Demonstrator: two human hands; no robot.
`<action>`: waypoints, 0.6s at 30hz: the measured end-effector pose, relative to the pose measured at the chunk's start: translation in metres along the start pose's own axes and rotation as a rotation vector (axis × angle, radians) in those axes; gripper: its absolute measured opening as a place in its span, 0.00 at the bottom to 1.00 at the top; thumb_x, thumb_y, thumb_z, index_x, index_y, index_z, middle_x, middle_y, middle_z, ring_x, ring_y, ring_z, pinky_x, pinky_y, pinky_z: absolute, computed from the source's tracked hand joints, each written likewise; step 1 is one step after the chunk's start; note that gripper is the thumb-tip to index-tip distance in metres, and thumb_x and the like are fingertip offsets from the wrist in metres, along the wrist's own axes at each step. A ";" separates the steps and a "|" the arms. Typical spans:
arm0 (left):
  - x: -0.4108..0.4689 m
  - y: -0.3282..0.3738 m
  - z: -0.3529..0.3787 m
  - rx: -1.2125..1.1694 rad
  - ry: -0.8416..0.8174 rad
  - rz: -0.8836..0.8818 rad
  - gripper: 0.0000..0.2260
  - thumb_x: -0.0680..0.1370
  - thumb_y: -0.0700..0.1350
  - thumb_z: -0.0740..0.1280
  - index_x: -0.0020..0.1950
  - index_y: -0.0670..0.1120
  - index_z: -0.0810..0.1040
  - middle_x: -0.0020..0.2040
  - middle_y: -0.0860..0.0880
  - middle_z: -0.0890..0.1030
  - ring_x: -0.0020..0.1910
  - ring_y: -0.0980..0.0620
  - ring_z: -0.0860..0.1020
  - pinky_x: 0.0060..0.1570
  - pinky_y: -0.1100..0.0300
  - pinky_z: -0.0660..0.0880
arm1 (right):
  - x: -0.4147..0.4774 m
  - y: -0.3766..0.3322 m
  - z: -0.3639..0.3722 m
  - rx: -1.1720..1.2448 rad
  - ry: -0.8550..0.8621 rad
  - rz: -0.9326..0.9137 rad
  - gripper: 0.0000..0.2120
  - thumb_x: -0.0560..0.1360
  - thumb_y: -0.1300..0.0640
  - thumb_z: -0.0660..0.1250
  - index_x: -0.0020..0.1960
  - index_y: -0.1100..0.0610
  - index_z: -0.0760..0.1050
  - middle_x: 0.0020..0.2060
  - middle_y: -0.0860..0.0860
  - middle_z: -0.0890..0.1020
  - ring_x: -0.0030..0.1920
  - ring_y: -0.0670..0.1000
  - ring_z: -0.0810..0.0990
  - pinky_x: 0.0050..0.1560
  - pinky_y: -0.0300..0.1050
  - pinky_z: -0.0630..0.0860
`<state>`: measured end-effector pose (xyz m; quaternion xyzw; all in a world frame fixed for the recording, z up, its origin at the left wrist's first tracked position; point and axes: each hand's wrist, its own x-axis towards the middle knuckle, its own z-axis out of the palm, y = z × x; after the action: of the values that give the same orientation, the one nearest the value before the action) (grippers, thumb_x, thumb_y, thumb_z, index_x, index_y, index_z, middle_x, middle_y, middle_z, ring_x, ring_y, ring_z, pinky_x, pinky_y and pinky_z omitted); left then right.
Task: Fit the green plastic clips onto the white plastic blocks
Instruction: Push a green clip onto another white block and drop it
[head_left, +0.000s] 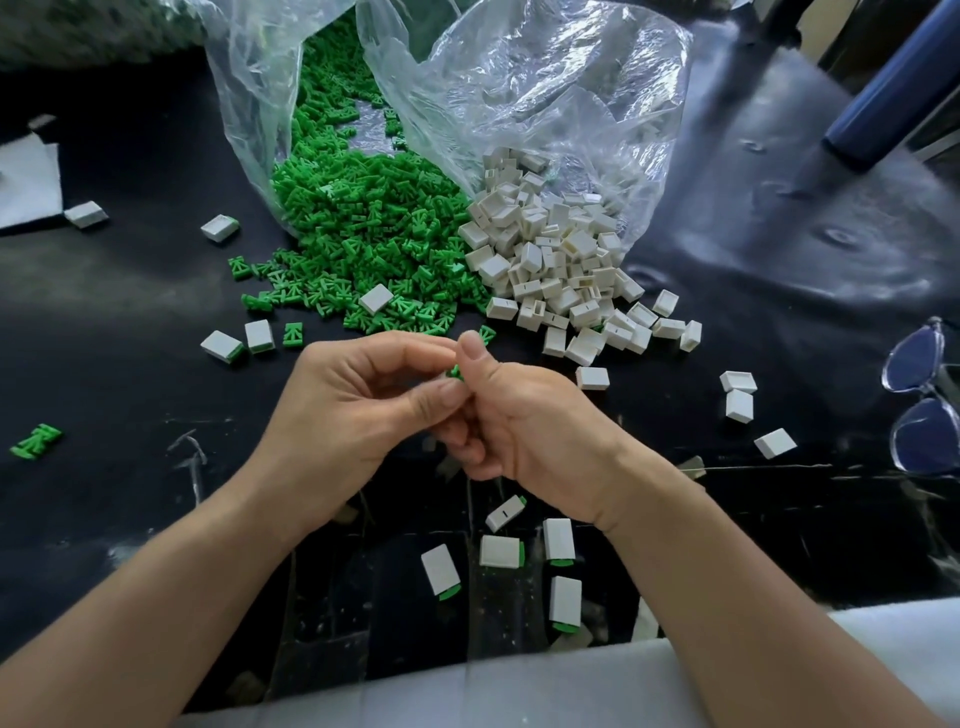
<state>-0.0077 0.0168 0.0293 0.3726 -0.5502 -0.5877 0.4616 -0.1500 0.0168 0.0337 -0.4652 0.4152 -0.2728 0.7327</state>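
My left hand (358, 410) and my right hand (511, 415) meet above the middle of the black table, fingertips together. Between them they pinch a small green clip (454, 372); only a sliver of it shows. I cannot tell whether a white block is hidden inside the right hand. A heap of green clips (363, 234) spills from a clear bag (270, 93) just beyond the hands. To its right lies a heap of white blocks (561, 265) from a second clear bag (545, 93). Several blocks with green clips fitted (558, 540) lie near the table's front edge.
Loose fitted blocks (223, 347) lie left of the hands, and loose white blocks (737, 395) lie to the right. A stray green clip (36, 441) lies at far left. Glasses (919, 400) rest at the right edge. A dark blue cylinder (888, 98) stands at back right.
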 end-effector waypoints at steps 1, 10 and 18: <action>0.000 0.000 0.000 -0.004 0.012 -0.005 0.09 0.65 0.37 0.68 0.44 0.37 0.82 0.36 0.43 0.83 0.28 0.47 0.79 0.32 0.59 0.79 | 0.001 0.001 0.000 0.012 0.004 -0.004 0.41 0.66 0.39 0.55 0.61 0.75 0.65 0.28 0.48 0.69 0.28 0.44 0.65 0.27 0.34 0.62; -0.001 -0.002 0.001 -0.012 0.035 -0.013 0.09 0.64 0.39 0.69 0.43 0.44 0.83 0.41 0.50 0.85 0.34 0.52 0.82 0.34 0.64 0.78 | 0.000 0.003 0.005 -0.016 0.091 -0.032 0.18 0.68 0.40 0.55 0.40 0.56 0.67 0.28 0.47 0.64 0.28 0.44 0.61 0.28 0.35 0.59; 0.000 -0.002 0.001 -0.003 0.038 -0.034 0.09 0.64 0.38 0.69 0.42 0.44 0.83 0.44 0.47 0.84 0.35 0.51 0.82 0.34 0.64 0.78 | 0.002 0.009 0.007 -0.068 0.164 -0.023 0.17 0.79 0.46 0.53 0.36 0.54 0.67 0.27 0.45 0.65 0.27 0.42 0.62 0.26 0.32 0.62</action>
<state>-0.0093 0.0173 0.0276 0.3921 -0.5341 -0.5891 0.4625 -0.1429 0.0222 0.0268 -0.4706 0.4775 -0.3042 0.6768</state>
